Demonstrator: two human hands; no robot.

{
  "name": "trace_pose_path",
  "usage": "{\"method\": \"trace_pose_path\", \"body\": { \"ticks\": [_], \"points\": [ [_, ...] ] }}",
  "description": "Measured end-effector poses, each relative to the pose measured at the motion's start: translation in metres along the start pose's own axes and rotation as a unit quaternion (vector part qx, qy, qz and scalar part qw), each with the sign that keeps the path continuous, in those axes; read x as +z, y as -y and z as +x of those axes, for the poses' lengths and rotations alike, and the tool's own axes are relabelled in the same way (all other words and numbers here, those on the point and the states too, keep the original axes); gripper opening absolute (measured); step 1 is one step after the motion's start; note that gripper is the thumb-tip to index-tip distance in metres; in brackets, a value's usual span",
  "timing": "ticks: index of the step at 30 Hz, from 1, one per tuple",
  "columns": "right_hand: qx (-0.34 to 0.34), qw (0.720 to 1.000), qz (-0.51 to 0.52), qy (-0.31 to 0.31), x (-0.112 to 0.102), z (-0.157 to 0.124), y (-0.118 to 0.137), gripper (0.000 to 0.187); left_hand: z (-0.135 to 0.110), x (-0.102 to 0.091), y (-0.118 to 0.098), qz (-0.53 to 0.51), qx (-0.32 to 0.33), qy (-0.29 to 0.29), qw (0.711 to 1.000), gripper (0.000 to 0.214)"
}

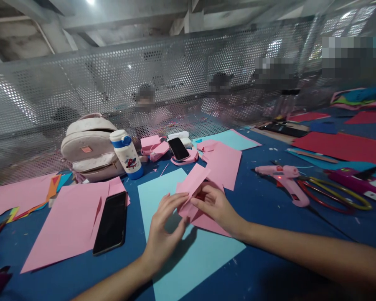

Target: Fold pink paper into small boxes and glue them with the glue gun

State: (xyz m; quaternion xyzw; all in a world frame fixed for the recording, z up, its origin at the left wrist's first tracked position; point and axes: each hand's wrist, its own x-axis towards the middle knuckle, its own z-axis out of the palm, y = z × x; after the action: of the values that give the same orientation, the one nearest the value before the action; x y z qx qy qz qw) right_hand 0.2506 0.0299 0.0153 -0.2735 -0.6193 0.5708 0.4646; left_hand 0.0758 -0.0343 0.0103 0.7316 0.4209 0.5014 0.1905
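Note:
A folded piece of pink paper (194, 180) is held up between my hands, over a light blue sheet (203, 259). My right hand (217, 205) pinches its right side, thumb in front and fingers partly hidden behind the fold. On the left side, my left hand (167, 223) touches the paper with curved fingertips, its thumb apart below them. Under and behind the right hand lies more pink paper (211, 225). Pink paper pieces (227, 165) rest just beyond the blue sheet.
To the right lie a pink glue gun (285, 179) with its red light on and scissors (341, 194). On the left are a black phone (111, 223) and pink sheets (65, 221). Farther back stand a backpack (89, 146) and bottle (127, 154) before a perforated metal screen (175, 71).

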Motion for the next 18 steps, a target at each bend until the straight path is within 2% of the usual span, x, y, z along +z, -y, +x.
{"method": "trace_pose_path", "body": {
  "ticks": [10, 18],
  "points": [
    [0.05, 0.999, 0.01, 0.005, -0.003, 0.003, -0.002, 0.031, 0.0, -0.002, 0.006, -0.005, -0.037, 0.023, 0.999, 0.047],
    [0.083, 0.994, 0.071, 0.006, -0.003, 0.005, 0.006, 0.032, 0.002, -0.001, 0.012, -0.024, -0.05, 0.03, 0.998, 0.054]
  ]
}}
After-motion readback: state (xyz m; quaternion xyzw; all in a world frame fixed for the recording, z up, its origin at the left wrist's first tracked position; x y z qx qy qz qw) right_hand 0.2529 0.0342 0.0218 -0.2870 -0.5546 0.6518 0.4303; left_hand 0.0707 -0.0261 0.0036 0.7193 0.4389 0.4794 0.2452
